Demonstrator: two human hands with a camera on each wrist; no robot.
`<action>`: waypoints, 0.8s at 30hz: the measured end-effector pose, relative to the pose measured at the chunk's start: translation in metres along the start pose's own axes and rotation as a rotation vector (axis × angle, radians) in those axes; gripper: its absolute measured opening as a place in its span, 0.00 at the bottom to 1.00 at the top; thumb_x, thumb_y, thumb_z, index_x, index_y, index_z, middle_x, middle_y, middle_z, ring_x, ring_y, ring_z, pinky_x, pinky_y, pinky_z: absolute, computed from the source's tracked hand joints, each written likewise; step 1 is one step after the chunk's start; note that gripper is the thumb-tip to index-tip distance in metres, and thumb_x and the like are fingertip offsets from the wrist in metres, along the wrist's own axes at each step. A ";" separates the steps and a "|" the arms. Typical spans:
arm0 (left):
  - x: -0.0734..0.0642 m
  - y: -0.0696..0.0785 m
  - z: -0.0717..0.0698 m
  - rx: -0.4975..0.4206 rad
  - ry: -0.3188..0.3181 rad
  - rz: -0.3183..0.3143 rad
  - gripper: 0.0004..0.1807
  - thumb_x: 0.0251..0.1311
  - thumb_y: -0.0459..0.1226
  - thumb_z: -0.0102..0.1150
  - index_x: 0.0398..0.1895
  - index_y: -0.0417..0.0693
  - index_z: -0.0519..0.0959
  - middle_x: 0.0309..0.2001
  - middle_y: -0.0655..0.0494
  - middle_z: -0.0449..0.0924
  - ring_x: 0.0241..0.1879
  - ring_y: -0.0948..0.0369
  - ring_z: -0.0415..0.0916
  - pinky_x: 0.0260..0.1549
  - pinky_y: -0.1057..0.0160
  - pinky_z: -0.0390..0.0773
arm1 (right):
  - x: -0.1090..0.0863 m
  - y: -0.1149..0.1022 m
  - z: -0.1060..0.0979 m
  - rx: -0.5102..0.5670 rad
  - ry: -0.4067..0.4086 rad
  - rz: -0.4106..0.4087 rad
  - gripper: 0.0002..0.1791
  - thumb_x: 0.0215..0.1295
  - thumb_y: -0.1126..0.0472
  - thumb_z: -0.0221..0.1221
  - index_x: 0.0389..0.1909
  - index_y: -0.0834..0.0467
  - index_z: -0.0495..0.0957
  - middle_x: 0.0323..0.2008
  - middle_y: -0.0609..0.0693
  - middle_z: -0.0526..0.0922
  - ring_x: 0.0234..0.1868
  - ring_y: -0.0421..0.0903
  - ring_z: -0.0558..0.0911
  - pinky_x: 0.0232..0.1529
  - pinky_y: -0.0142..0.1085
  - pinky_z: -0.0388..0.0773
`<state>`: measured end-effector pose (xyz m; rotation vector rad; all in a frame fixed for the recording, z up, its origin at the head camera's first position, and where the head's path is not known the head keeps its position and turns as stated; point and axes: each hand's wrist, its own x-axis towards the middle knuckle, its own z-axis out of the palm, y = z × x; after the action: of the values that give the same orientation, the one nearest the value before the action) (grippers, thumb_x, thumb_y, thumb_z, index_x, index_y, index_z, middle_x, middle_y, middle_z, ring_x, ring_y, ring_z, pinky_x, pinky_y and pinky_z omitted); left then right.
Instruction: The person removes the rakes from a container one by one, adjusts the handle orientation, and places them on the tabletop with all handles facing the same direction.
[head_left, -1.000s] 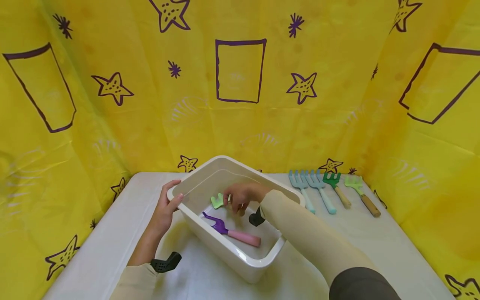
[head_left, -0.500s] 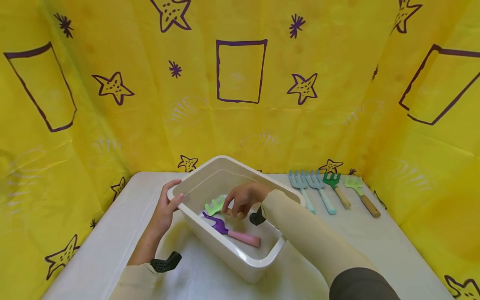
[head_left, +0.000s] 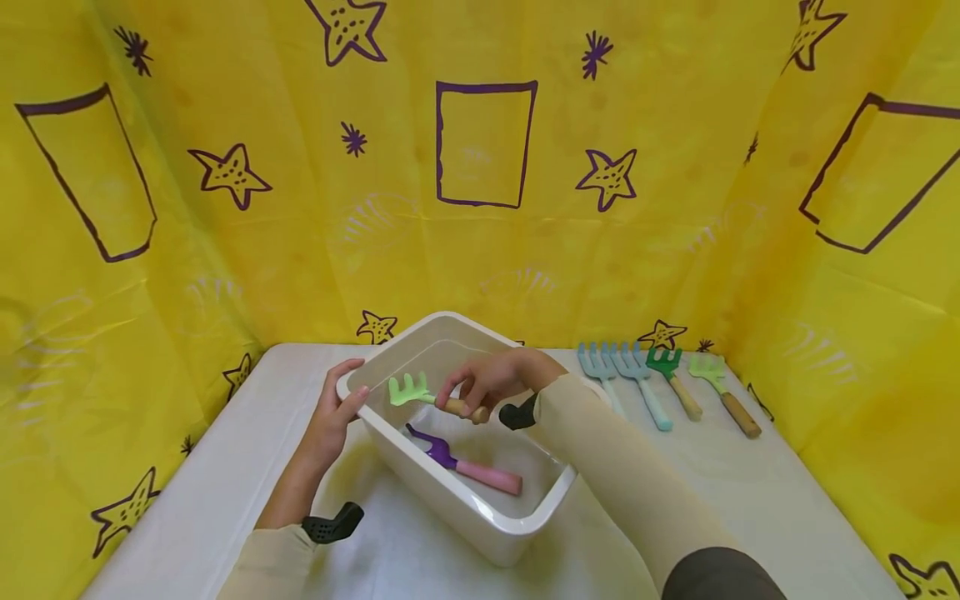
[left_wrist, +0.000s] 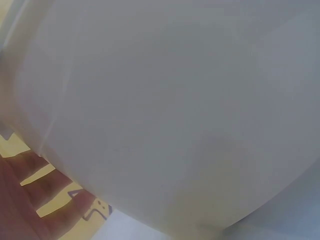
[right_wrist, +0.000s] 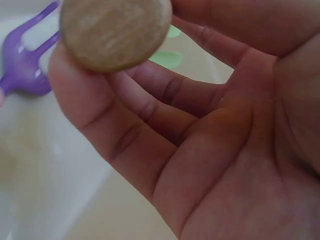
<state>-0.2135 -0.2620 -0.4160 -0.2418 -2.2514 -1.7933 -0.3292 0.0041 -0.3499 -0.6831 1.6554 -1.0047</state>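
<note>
My right hand (head_left: 491, 382) pinches the wooden handle of a light green hand rake (head_left: 411, 390) over the inside of a white plastic tub (head_left: 420, 454). The right wrist view looks at the round butt of that wooden handle (right_wrist: 117, 32) between thumb and fingers, with bits of green behind. On the tub's floor lies a purple hand fork (head_left: 480, 472) with a pink handle. My left hand (head_left: 341, 408) grips the tub's left corner, thumb over the rim. In the left wrist view, its fingers (left_wrist: 47, 187) lie against the tub's outer wall (left_wrist: 165, 115).
Right of the tub, a row of garden hand forks lies on the white table (head_left: 780, 492): two pale blue ones (head_left: 647, 387), a dark green one (head_left: 678, 383) and a light green one (head_left: 727, 396) with wooden handles. Yellow patterned cloth (head_left: 480, 267) encloses the table's back and sides.
My right hand has lifted the light green rake off the tub's floor, its tines swinging left and up. The left hand and the tub have stayed in place.
</note>
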 end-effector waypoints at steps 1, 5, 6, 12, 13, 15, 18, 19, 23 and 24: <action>0.000 0.000 0.000 -0.003 0.002 0.000 0.26 0.73 0.39 0.45 0.71 0.48 0.54 0.64 0.41 0.62 0.55 0.45 0.67 0.46 0.67 0.72 | -0.001 -0.001 -0.001 0.010 -0.003 -0.011 0.20 0.64 0.76 0.56 0.58 0.65 0.73 0.32 0.56 0.76 0.27 0.48 0.77 0.33 0.35 0.77; 0.000 0.001 0.000 0.001 0.002 0.005 0.27 0.73 0.38 0.45 0.71 0.47 0.53 0.65 0.41 0.61 0.55 0.45 0.67 0.44 0.68 0.73 | -0.007 -0.006 -0.005 0.029 -0.010 -0.074 0.21 0.65 0.76 0.55 0.58 0.63 0.72 0.35 0.56 0.77 0.30 0.49 0.78 0.35 0.36 0.78; 0.000 0.001 0.000 -0.001 0.001 0.008 0.27 0.73 0.38 0.45 0.71 0.47 0.53 0.65 0.40 0.60 0.55 0.45 0.66 0.44 0.68 0.73 | -0.009 -0.007 -0.006 0.032 -0.011 -0.090 0.21 0.64 0.76 0.55 0.58 0.63 0.73 0.36 0.57 0.77 0.31 0.49 0.78 0.35 0.36 0.78; 0.000 0.000 0.001 -0.011 -0.008 0.007 0.26 0.73 0.38 0.45 0.71 0.47 0.54 0.64 0.41 0.60 0.54 0.47 0.67 0.44 0.68 0.73 | -0.021 -0.010 -0.010 0.034 -0.028 -0.188 0.24 0.62 0.76 0.56 0.60 0.63 0.72 0.41 0.58 0.76 0.36 0.49 0.78 0.38 0.38 0.78; 0.000 0.000 0.001 -0.011 -0.005 0.006 0.26 0.73 0.37 0.45 0.70 0.46 0.54 0.64 0.41 0.61 0.53 0.47 0.68 0.44 0.68 0.74 | -0.023 -0.010 -0.011 0.035 -0.031 -0.208 0.24 0.62 0.76 0.56 0.60 0.64 0.71 0.42 0.58 0.76 0.37 0.50 0.78 0.38 0.38 0.78; 0.000 0.000 0.001 -0.003 0.001 0.004 0.26 0.72 0.38 0.45 0.70 0.46 0.54 0.64 0.42 0.60 0.54 0.46 0.68 0.44 0.68 0.74 | -0.029 -0.011 -0.013 0.042 -0.030 -0.246 0.24 0.61 0.76 0.56 0.60 0.64 0.71 0.43 0.58 0.75 0.37 0.50 0.78 0.38 0.38 0.78; 0.000 -0.001 0.001 0.013 -0.001 0.003 0.27 0.72 0.39 0.45 0.71 0.47 0.54 0.65 0.42 0.60 0.55 0.45 0.67 0.45 0.67 0.73 | -0.039 -0.012 -0.017 0.050 -0.009 -0.293 0.24 0.61 0.76 0.56 0.59 0.65 0.71 0.44 0.58 0.74 0.37 0.50 0.77 0.37 0.38 0.79; 0.000 0.000 0.001 0.018 -0.002 0.001 0.27 0.72 0.40 0.45 0.71 0.47 0.54 0.65 0.42 0.59 0.56 0.45 0.67 0.45 0.67 0.73 | -0.043 -0.012 -0.019 0.052 0.001 -0.306 0.24 0.61 0.76 0.56 0.59 0.65 0.71 0.43 0.58 0.74 0.37 0.50 0.77 0.36 0.38 0.79; 0.002 -0.001 0.001 0.018 -0.003 0.009 0.27 0.73 0.40 0.45 0.71 0.47 0.54 0.64 0.41 0.60 0.55 0.45 0.67 0.45 0.66 0.73 | -0.060 -0.011 -0.027 0.038 0.035 -0.326 0.23 0.60 0.75 0.57 0.59 0.64 0.72 0.43 0.59 0.73 0.38 0.51 0.76 0.37 0.38 0.78; 0.002 -0.001 0.002 0.015 -0.003 0.012 0.26 0.73 0.39 0.45 0.70 0.47 0.54 0.64 0.41 0.61 0.54 0.45 0.67 0.45 0.66 0.73 | -0.064 -0.010 -0.029 0.036 0.044 -0.326 0.24 0.60 0.75 0.57 0.59 0.63 0.73 0.44 0.59 0.73 0.38 0.51 0.76 0.37 0.38 0.77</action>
<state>-0.2157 -0.2607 -0.4167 -0.2546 -2.2600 -1.7707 -0.3383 0.0604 -0.3076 -0.9327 1.5897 -1.2843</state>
